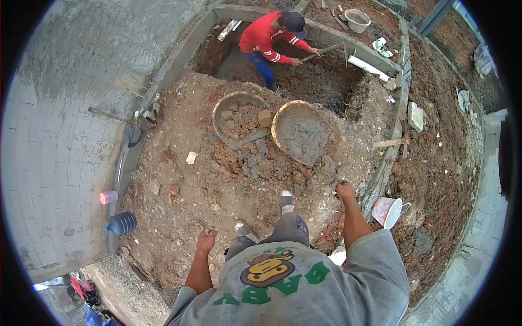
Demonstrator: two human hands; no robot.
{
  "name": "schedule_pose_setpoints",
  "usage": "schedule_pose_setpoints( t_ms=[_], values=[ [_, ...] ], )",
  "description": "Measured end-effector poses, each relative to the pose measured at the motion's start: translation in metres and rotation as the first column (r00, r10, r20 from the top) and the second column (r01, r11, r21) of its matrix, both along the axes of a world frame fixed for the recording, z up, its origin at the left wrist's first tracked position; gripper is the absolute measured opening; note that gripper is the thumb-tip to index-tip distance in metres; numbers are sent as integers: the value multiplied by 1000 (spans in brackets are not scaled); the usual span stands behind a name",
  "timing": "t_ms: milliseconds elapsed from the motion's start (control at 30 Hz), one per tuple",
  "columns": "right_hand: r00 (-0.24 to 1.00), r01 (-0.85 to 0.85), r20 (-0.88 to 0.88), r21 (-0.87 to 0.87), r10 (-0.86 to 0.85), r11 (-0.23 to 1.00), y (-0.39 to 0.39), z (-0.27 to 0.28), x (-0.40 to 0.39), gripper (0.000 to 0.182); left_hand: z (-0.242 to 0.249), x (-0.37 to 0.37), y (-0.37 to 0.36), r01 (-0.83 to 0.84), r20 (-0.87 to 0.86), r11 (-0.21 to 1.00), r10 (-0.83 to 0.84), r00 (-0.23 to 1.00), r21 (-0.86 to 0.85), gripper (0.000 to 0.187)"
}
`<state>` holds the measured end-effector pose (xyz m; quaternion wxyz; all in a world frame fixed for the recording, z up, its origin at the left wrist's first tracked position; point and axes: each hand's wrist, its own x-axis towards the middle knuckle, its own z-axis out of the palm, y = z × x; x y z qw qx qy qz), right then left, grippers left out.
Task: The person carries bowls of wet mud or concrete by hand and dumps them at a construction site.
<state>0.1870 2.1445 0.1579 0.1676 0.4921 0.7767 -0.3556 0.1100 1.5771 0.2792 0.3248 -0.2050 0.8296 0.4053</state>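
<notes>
I stand on a mound of reddish dirt (217, 179), my feet (286, 200) pointing at two round metal pans. The left pan (222, 108) holds soil and lumps. The right pan (283, 111) holds grey wet mix. My left hand (206, 239) hangs low by my left knee, fingers curled, with nothing seen in it. My right hand (345, 191) is a loose fist over the dirt beside a concrete curb (380, 174), also with nothing visible in it.
A person in a red shirt (263, 37) works in a pit (321, 81) beyond the pans with a long-handled tool (323, 51). A tipped bucket (387, 212) lies at my right, a blue jug (120, 223) and pink cup (109, 197) at the left curb. Paving (54, 136) lies left.
</notes>
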Motion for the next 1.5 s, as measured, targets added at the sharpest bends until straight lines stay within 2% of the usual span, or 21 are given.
schedule_pose_setpoints(
  t_ms=[67,133,200,300,367,467,533,633,667,733,833,1000,1067,1167,1200,1233,1300,1333,1400,1467,1500],
  values=[
    [997,74,-25,-37,-75,997,-8,15,-3,33,10,-1,0,-17,-18,1000,18,1000,5,24],
    [992,-106,-49,128,113,986,-28,60,-18,32,19,-8,1,-45,-97,998,48,994,32,17],
    [994,-106,18,130,105,986,-47,68,-15,32,-6,-5,-20,-86,-104,994,93,990,71,17],
    [988,-155,48,152,150,976,-62,23,17,29,2,-3,-28,-170,-102,982,178,979,78,17],
    [994,-92,44,-156,100,983,-69,0,38,34,8,8,-36,-210,-92,976,215,972,53,18],
    [977,-58,191,-218,100,974,-91,37,45,28,-23,31,-56,-351,-39,932,356,934,84,24],
    [981,-52,168,-255,98,965,-89,33,51,27,-42,49,-66,-461,-6,885,462,887,61,38],
    [987,10,159,-294,39,956,-77,42,52,26,-44,70,-67,-413,82,907,419,904,-86,52],
    [991,-3,130,-176,26,984,-65,30,53,27,-46,75,-66,-411,93,903,423,901,-123,61],
    [995,-100,7,21,100,995,-43,24,54,20,-80,84,-79,-359,36,919,369,929,-162,59],
    [994,-36,-101,16,38,999,1,-29,59,19,-97,83,-86,-334,18,931,340,940,-150,60],
    [997,-73,-6,11,74,997,-2,-11,47,33,-99,60,-71,-427,-13,902,427,904,-64,52],
    [991,-129,22,-21,130,991,-10,-16,48,32,-88,59,-65,-481,-84,865,495,865,142,42],
    [945,-326,-10,-94,327,941,-24,-23,52,31,-56,62,-59,-486,-27,868,491,871,100,37],
    [977,-213,5,-88,214,973,-32,-25,49,28,-63,70,-68,-503,-25,859,507,861,94,37],
    [973,-227,8,-91,229,970,-44,-12,44,28,-75,77,-76,-511,-35,857,514,857,63,38],
    [996,-43,65,-171,55,984,-77,45,32,28,-85,92,-93,-519,-44,854,520,853,34,38],
    [992,-116,28,-100,119,988,-72,21,38,27,-85,100,-99,-538,-45,843,538,841,29,42],
    [994,-97,42,-99,102,990,-87,32,35,26,-105,114,-121,-554,-45,832,555,831,38,47],
    [995,-81,58,-94,86,992,-100,34,34,25,-156,130,-161,-525,18,841,532,847,-127,55],
    [985,-170,10,-81,171,982,-94,8,39,20,-145,129,-166,-530,23,840,535,844,-117,55]
  ],
)
